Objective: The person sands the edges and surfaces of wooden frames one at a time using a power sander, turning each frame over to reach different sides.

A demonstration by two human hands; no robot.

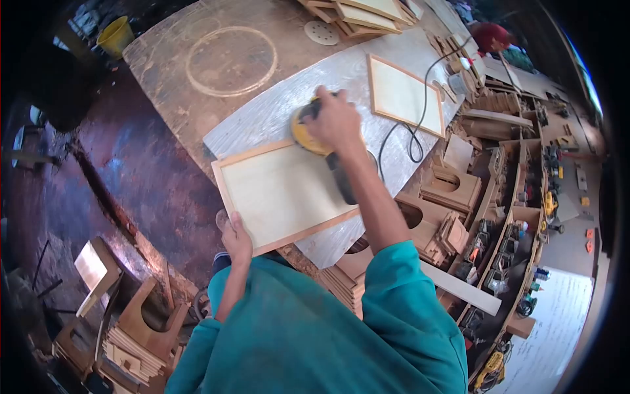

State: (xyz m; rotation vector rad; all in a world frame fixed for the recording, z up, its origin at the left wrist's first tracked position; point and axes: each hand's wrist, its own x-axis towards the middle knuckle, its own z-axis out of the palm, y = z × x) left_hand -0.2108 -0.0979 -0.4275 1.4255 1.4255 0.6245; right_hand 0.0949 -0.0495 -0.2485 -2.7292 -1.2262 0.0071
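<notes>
My right hand (pixel 338 121) is closed over the top of a yellow and black orbital sander (pixel 305 134), which sits on the far edge of a wooden-framed panel (pixel 282 190). The panel has a pale flat middle and a thin light-wood border. My left hand (pixel 235 235) grips its near left corner, thumb on top and fingers around the edge. My right forearm hides part of the panel's right side. Beyond it, a second framed panel (pixel 407 94) lies flat, with the black power cord (pixel 426 85) running across it.
The worktable (pixel 164 65) carries a grey sheet (pixel 262 111), a sanding disc (pixel 321 33) and stacked frames (pixel 367 14). Cut wooden parts (pixel 449 187) and shelves of tools (pixel 512 243) stand to the right. A yellow bucket (pixel 115 36) and more wood pieces (pixel 134 348) are at left.
</notes>
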